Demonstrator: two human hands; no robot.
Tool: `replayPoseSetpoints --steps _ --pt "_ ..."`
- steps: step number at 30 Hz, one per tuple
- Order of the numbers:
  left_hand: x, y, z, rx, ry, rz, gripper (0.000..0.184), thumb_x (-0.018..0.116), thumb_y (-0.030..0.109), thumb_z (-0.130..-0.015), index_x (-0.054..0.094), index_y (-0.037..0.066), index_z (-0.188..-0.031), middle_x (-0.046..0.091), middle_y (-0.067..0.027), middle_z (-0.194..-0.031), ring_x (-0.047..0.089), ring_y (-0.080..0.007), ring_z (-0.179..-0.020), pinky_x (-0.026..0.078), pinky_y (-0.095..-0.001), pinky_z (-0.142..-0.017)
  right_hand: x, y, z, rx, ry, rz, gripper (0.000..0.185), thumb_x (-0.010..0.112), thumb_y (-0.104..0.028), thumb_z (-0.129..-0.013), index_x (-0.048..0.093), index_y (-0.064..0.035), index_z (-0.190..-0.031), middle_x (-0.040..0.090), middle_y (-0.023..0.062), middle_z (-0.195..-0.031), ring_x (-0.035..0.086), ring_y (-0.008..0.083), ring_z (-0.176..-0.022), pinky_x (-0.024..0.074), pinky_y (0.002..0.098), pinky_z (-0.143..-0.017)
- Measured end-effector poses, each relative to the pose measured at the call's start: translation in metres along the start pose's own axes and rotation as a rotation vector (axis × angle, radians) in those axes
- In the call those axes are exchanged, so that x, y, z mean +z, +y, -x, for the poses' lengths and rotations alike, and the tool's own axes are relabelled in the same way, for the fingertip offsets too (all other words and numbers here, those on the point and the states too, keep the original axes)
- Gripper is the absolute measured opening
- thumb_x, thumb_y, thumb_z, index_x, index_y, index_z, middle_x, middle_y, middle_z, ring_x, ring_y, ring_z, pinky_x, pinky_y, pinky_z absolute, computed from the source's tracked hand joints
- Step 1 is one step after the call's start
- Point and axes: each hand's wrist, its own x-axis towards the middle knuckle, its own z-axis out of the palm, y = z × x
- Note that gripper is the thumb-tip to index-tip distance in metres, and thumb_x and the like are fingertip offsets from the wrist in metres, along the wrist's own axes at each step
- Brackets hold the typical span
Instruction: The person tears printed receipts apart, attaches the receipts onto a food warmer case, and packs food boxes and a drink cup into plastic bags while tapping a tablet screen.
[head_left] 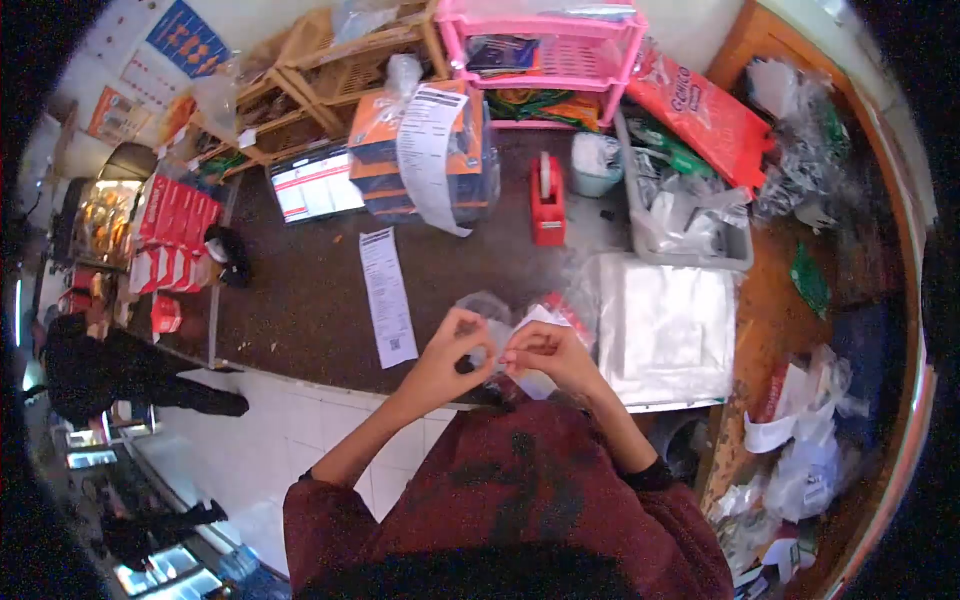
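Note:
Both my hands meet at the front edge of the dark counter. My left hand (452, 365) has thumb and index finger curled into a ring, pinching at a clear plastic bag (484, 304). Close beside it, my right hand (553, 356) pinches with thumb and index finger at the same spot; a white paper (540, 318) shows behind its fingers. What lies exactly between the fingertips is too small to tell. A long printed receipt (388, 298) lies flat to the left. To the right is a stack of clear plastic bags (668, 330).
Behind stand orange and blue boxes (375, 165) with a receipt on top, a tablet (314, 186), a red tape dispenser (547, 208) and a grey bin (690, 250) of plastic. Red boxes (178, 225) stand left. A person in black (120, 370) is at far left.

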Motion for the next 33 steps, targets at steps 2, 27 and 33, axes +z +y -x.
replayPoseSetpoints --steps 2,27,33 --pt "0.003 0.002 0.000 -0.008 0.047 -0.006 0.015 0.065 0.013 -0.075 0.056 0.005 -0.084 0.043 -0.0125 -0.103 0.049 -0.0278 -0.102 0.038 -0.0355 -0.091 -0.002 0.011 -0.002 0.074 0.003 -0.136 0.013 0.060 -0.005 -0.083 0.060 0.0018 -0.094 0.062 0.0069 -0.084 0.060 0.0130 -0.076 0.0490 0.0241 -0.069" --pt "-0.045 -0.269 -0.006 -0.475 0.757 -0.473 0.057 0.063 0.033 -0.079 0.042 0.002 -0.122 0.047 -0.0179 -0.120 0.043 -0.0327 -0.114 0.035 -0.0402 -0.094 -0.171 0.004 -0.156 -0.317 0.561 0.849 0.021 0.060 -0.020 -0.084 0.066 -0.0021 -0.093 0.066 0.0063 -0.083 0.060 0.0110 -0.073 0.0472 0.0240 -0.064" --pt "-0.034 -0.301 -0.012 -0.721 0.686 -0.635 0.076 0.078 0.035 -0.062 0.045 0.001 -0.121 0.060 -0.0194 -0.093 0.059 -0.0322 -0.088 0.047 -0.0395 -0.076 -0.175 0.034 -0.188 -0.234 0.562 0.287 0.020 0.062 -0.020 -0.081 0.067 0.0001 -0.083 0.066 0.0078 -0.078 0.062 0.0127 -0.070 0.0503 0.0291 -0.064"
